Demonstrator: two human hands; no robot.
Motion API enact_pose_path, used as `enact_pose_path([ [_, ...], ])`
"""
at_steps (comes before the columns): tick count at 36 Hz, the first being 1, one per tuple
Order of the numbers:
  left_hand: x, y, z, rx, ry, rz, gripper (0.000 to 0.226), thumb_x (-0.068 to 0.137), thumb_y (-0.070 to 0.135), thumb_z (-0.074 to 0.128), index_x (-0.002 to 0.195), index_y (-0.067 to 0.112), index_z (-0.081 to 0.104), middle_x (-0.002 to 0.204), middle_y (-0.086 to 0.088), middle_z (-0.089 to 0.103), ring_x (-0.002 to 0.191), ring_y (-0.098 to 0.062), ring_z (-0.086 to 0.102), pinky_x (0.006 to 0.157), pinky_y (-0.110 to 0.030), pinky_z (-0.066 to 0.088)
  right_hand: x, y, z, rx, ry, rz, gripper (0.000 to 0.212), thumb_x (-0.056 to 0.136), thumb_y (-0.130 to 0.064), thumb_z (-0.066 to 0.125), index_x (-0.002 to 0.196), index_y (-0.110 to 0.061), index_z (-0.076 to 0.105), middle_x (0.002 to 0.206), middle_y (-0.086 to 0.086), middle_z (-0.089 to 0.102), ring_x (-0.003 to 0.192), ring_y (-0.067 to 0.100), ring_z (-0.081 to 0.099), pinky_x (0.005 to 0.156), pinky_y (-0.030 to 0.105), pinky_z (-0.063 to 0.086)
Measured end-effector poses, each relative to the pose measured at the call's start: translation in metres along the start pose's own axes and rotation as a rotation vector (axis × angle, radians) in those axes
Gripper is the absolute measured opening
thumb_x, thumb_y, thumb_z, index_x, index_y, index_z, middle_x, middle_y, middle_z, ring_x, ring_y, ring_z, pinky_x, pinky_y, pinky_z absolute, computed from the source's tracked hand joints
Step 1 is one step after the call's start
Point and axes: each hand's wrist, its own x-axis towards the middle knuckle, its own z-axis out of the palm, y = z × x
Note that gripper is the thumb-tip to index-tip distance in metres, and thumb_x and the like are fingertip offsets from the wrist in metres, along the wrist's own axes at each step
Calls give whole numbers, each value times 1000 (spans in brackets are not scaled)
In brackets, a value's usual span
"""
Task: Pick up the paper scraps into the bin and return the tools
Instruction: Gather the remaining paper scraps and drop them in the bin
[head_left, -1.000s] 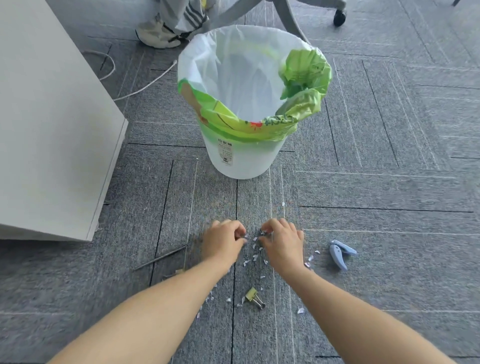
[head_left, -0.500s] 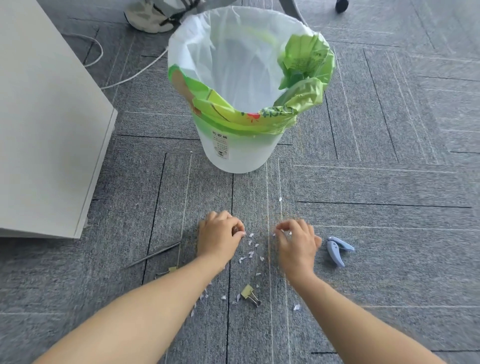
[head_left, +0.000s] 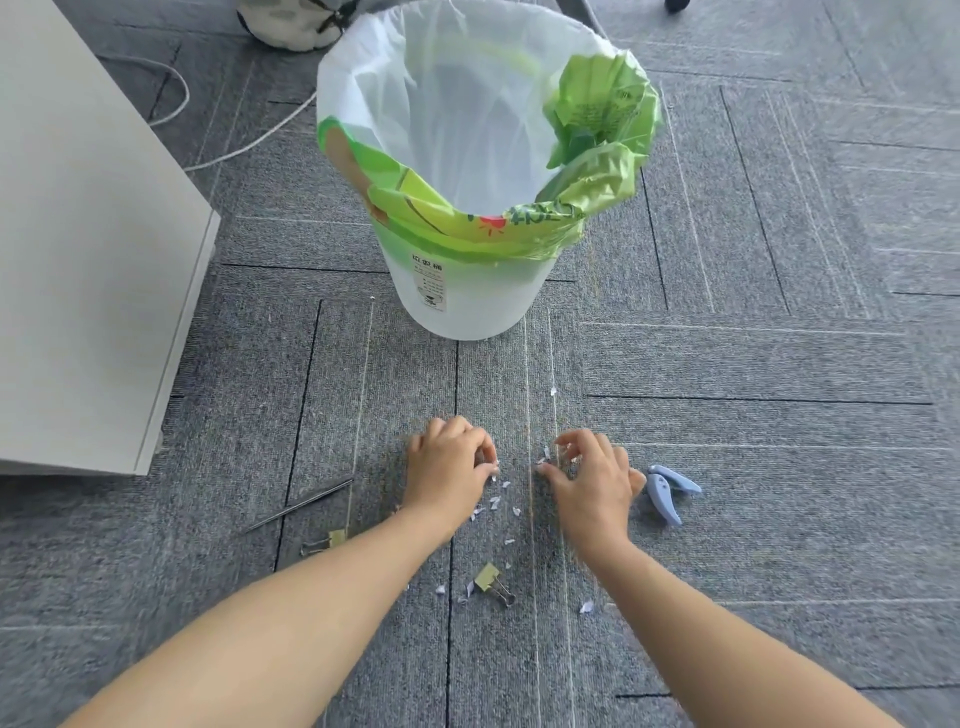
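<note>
Left hand (head_left: 449, 470) and right hand (head_left: 592, 480) curl over paper scraps (head_left: 493, 501), centre frame; what they pinch I cannot tell. They have spread apart, right beside the blue tool (head_left: 667, 491).

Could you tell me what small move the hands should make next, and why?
Probably gather the loose scraps between the left hand and right hand before lifting to the bin: both hands pinch bits, yet several lie on the carpet.
</note>
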Motion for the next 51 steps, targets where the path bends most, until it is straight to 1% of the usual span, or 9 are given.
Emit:
enact_pose_path([
  [3, 2, 1, -3, -23, -7, -6, 19, 83, 43, 67, 99, 36, 59, 107, 18, 52, 108, -10, 39, 98, -33, 28, 2, 0, -2, -26, -34, -5, 31, 78, -48, 71, 105, -45, 56, 98, -22, 54, 101, 8, 44, 88, 37, 30],
  [8, 3, -2, -2, 1, 15, 32, 16, 84, 44, 67, 98, 39, 61, 97, 22, 44, 99, -7, 34, 88, -30, 26, 2, -2, -4, -35, -41, -12, 18, 80, -47, 71, 95, -43, 61, 99, -21, 52, 101, 9, 38, 89, 39, 28],
  [12, 1, -2, -1, -4, 33, 39, 12, 83, 43, 67, 93, 38, 65, 98, 21, 50, 100, -7, 35, 91, -34, 28, 0, -2, -3, -40, -44, -6, 11, 81, -45, 70, 88, -40, 63, 100, -20, 51, 103, 10, 38, 93, 42, 32],
  [15, 0, -4, -1, 39, 49, 95, 8, 84, 42, 67, 90, 37, 68, 98, 21, 55, 102, -10, 41, 89, -34, 28, 0, -3, -5, -66, -48, -31, 9, 83, -45, 69, 84, -39, 62, 99, -19, 50, 101, 9, 37, 91, 39, 29],
  [19, -2, -4, -1, 42, 60, 96, 7, 85, 42, 65, 89, 37, 68, 100, 20, 57, 104, -10, 43, 92, -34, 29, -2, -6, -7, -92, -54, -33, 9, 84, -46, 66, 87, -38, 62, 99, -19, 49, 102, 9, 37, 84, 33, 21],
  [23, -3, 0, -1, 88, 16, 97, 9, 90, 42, 58, 94, 36, 64, 107, 19, 53, 110, -11, 40, 96, -35, 26, -4, -9, -7, -143, -91, -58, 9, 88, -45, 60, 92, -37, 61, 100, -16, 50, 105, 12, 39, 89, 34, 26],
  [31, -11, -9, 3, 22, 2, 94, 11, 91, 43, 57, 94, 35, 63, 107, 18, 53, 112, -10, 39, 102, -36, 21, -26, -12, -4, -196, -125, -218, 13, 87, -48, 62, 93, -37, 65, 97, -19, 49, 98, 8, 36, 71, 28, 11],
  [43, -14, -12, 3, 18, -27, 79, 10, 84, 48, 64, 88, 39, 62, 101, 23, 50, 106, -8, 38, 93, -34, 23, -40, -2, 6, -123, -103, -202, 12, 81, -49, 68, 83, -38, 67, 90, -21, 52, 93, 6, 39, 79, 31, 21],
  [51, -10, -14, -2, -2, -23, 127, 22, 82, 46, 68, 102, 41, 62, 103, 21, 52, 102, -5, 37, 92, -31, 25, -44, 3, 2, -82, -150, -160, 12, 81, -50, 66, 85, -39, 66, 90, -21, 54, 94, 6, 41, 89, 33, 28],
])
